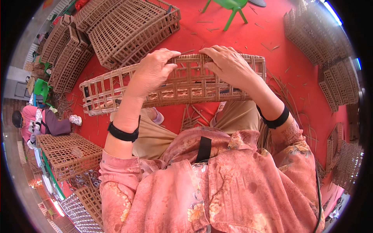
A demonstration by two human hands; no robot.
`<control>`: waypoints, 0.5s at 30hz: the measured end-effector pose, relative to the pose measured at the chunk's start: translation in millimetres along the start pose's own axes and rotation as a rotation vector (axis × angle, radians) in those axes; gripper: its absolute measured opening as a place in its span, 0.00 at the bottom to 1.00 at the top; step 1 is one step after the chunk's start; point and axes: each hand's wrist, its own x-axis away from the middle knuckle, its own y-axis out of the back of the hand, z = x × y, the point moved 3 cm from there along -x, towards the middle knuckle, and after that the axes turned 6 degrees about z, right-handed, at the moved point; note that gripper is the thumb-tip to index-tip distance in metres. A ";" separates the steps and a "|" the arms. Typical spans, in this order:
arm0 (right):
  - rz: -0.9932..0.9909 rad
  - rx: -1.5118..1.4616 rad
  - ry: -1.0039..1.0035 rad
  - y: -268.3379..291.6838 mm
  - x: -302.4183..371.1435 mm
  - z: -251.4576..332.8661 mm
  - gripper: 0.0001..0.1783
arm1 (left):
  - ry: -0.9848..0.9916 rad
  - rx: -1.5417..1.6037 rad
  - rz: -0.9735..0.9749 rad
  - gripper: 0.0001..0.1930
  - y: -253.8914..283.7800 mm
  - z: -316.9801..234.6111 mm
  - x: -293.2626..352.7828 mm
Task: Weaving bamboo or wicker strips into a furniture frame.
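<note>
A long, shallow wicker basket [186,73] with open lattice sides stands on edge in front of my knees, its long side toward me. My left hand [153,70] grips the top rim left of the middle, thumb on the near side and fingers over the far edge. On the same rim, a short way to the right, my right hand [227,64] is closed too, its fingers bent over the top. The far side of the basket and most fingertips are hidden.
Stacked wicker baskets [126,29] stand at the far left, and more baskets [314,33] line the right. Cane strips [287,97] lie on the red floor [233,37] beside my right leg. A green stool [232,6] is ahead. A person [48,122] sits at the left near another basket [70,153].
</note>
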 end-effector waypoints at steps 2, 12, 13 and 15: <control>-0.015 0.020 0.016 -3.6 -0.2 -5.3 0.21 | 0.037 -0.116 0.006 0.18 -5.7 -8.4 -4.7; -0.022 -0.168 0.040 -4.6 -8.7 -16.6 0.15 | -0.090 -0.078 -0.101 0.16 -15.3 -4.6 -12.0; -0.022 -0.166 0.028 -3.8 -9.1 -17.4 0.15 | -0.045 0.075 -0.069 0.15 -13.2 -3.3 -14.3; 0.020 -0.230 -0.009 -3.8 -12.5 -18.2 0.15 | -0.006 0.233 -0.030 0.14 -7.8 1.0 -14.8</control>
